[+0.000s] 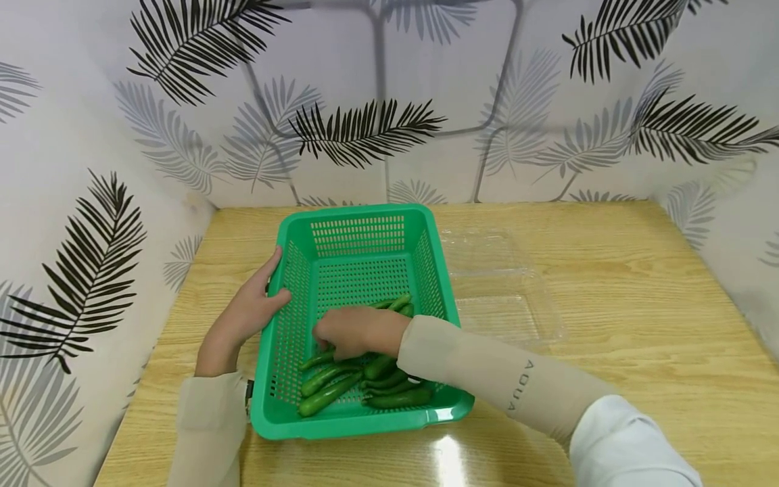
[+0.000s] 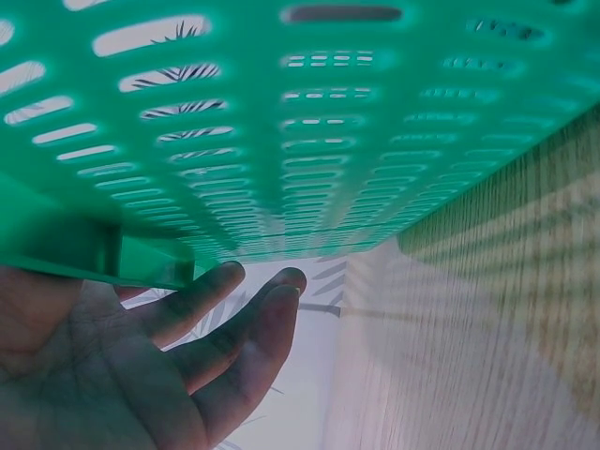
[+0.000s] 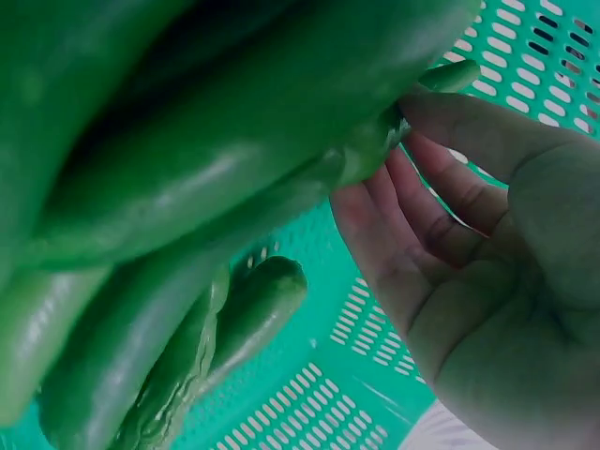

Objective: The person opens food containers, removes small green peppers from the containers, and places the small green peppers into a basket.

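Observation:
A green plastic basket point(image 1: 341, 428) with slotted walls stands on the table, and several small cucumbers point(image 1: 328, 396) lie in its near half. My left hand point(image 1: 252, 308) holds the basket's left rim, thumb over the edge; in the left wrist view its fingers point(image 2: 258, 347) extend below the rim outside the wall. Reaching across the right side, my right hand point(image 1: 356, 331) is down among the cucumbers. The right wrist view has its thumb and fingers pinching the end of a cucumber point(image 3: 361, 159), partly covered by a larger cucumber point(image 3: 244, 159) in front.
A clear plastic box point(image 1: 502, 297) with its lid laid open sits right of the basket, partly behind the basket's wall and my right forearm. The wooden table point(image 1: 639, 304) extends to the right. Leaf-patterned sheeting point(image 1: 426, 162) rises behind the table and on both sides.

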Action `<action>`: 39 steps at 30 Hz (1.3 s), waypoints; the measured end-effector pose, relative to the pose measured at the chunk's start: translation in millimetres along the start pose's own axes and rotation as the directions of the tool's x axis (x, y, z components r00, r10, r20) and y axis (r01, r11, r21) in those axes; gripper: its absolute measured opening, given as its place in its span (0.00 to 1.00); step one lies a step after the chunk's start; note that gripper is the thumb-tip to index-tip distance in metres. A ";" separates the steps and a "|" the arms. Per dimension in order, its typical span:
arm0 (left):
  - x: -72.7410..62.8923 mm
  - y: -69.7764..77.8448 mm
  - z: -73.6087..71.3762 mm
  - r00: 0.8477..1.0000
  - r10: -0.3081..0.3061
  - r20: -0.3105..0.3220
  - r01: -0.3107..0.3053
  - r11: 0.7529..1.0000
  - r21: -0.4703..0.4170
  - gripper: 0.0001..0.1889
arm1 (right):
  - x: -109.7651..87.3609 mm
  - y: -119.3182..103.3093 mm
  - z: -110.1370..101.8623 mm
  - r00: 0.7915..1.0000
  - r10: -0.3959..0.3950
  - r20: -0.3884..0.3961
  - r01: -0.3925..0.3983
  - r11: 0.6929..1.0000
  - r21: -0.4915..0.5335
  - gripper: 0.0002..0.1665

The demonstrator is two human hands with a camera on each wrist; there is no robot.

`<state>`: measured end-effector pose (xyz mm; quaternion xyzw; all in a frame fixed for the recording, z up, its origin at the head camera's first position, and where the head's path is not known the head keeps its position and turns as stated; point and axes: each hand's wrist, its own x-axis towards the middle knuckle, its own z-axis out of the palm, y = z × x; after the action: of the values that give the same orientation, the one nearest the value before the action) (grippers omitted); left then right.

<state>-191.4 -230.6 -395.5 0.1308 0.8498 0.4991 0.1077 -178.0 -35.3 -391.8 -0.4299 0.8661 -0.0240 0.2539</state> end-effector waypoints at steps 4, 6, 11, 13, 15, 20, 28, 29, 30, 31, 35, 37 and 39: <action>0.3 -0.2 0.1 1.000 0.010 0.005 -0.009 1.000 -0.011 0.41 | 1.3 -1.0 2.5 1.000 0.010 0.008 -0.010 1.000 -0.010 0.15; 0.8 -0.9 0.0 1.000 0.013 0.009 -0.013 1.000 -0.016 0.41 | 1.4 -1.2 3.0 1.000 0.014 0.012 -0.014 1.000 -0.014 0.15; 1.6 -3.7 -0.8 1.000 0.005 0.008 -0.005 1.000 -0.009 0.41 | 0.1 -1.4 1.5 0.999 0.029 0.031 -0.028 0.999 -0.023 0.17; 1.9 -5.8 -2.1 1.000 -0.004 0.004 0.004 1.000 -0.005 0.41 | -1.0 -1.2 -1.0 0.999 0.028 0.026 -0.027 0.999 -0.022 0.19; 2.5 -8.1 -3.5 1.000 -0.006 0.005 0.006 1.000 -0.011 0.41 | -3.1 -0.7 -4.8 1.000 0.017 -0.002 -0.017 1.000 -0.023 0.19; 1.6 -13.5 -6.4 1.000 -0.019 0.003 0.019 1.000 -0.004 0.40 | -15.7 0.1 -16.4 0.989 -0.026 -0.147 0.021 0.999 -0.041 0.19; -0.7 -14.8 -17.0 1.000 -0.024 0.009 0.022 0.993 0.118 0.39 | -44.4 2.0 -37.4 0.952 -0.044 -0.304 0.035 0.999 -0.034 0.21; 0.1 -14.2 -17.6 1.000 -0.011 0.009 0.010 0.990 0.142 0.39 | -47.8 3.3 -39.4 0.945 -0.049 -0.324 0.038 0.998 -0.041 0.21; 0.4 -13.1 -18.1 1.000 -0.001 0.010 0.000 0.987 0.160 0.39 | -51.5 4.5 -40.9 0.939 -0.050 -0.342 0.036 0.998 -0.047 0.21; 1.2 -13.0 -18.4 1.000 0.011 0.010 -0.012 0.983 0.181 0.39 | -55.9 5.5 -42.8 0.934 -0.045 -0.356 0.029 0.998 -0.050 0.21; 3.0 -11.9 -18.5 0.999 0.032 -0.012 -0.027 0.956 0.291 0.38 | -73.7 17.4 -44.4 0.913 -0.002 -0.408 -0.023 0.998 -0.057 0.24; 2.9 -10.4 -17.9 0.999 0.035 -0.041 -0.019 0.936 0.352 0.36 | -83.9 26.6 -43.9 0.898 0.030 -0.438 -0.054 0.998 -0.043 0.27; 1.3 -7.4 -17.5 0.996 0.045 -0.071 -0.012 0.912 0.411 0.34 | -93.6 37.7 -41.9 0.875 0.064 -0.479 -0.084 0.996 -0.020 0.30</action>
<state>-199.0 -248.0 -393.7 0.1429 0.9372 0.3160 0.0370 -178.0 51.8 -325.9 -0.3821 0.9182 -0.1021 0.0243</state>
